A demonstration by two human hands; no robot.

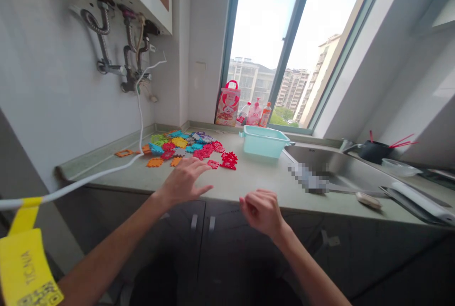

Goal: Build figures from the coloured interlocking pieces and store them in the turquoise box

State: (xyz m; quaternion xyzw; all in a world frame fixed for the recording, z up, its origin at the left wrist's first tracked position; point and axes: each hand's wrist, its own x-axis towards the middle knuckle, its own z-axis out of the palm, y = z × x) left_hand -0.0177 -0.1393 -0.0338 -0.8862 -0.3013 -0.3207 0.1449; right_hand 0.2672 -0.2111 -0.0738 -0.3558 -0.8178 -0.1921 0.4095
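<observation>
My left hand reaches over the front of the counter with its fingers spread and nothing in its grasp. Just beyond its fingertips lies a heap of colourful interlocking puzzle pieces in blue, green, yellow, orange, grey and red. A pink-red piece and a bright red piece sit at the heap's right side, close to those fingers. My right hand is curled closed near the counter's front edge, and whatever its fingers might hold is hidden. Behind it stands a light teal plastic basin.
Right of the basin is a steel sink with a faucet. A soap bar lies at the sink's front rim. Bottles and a red-handled bag line the windowsill. A white cable crosses the left side.
</observation>
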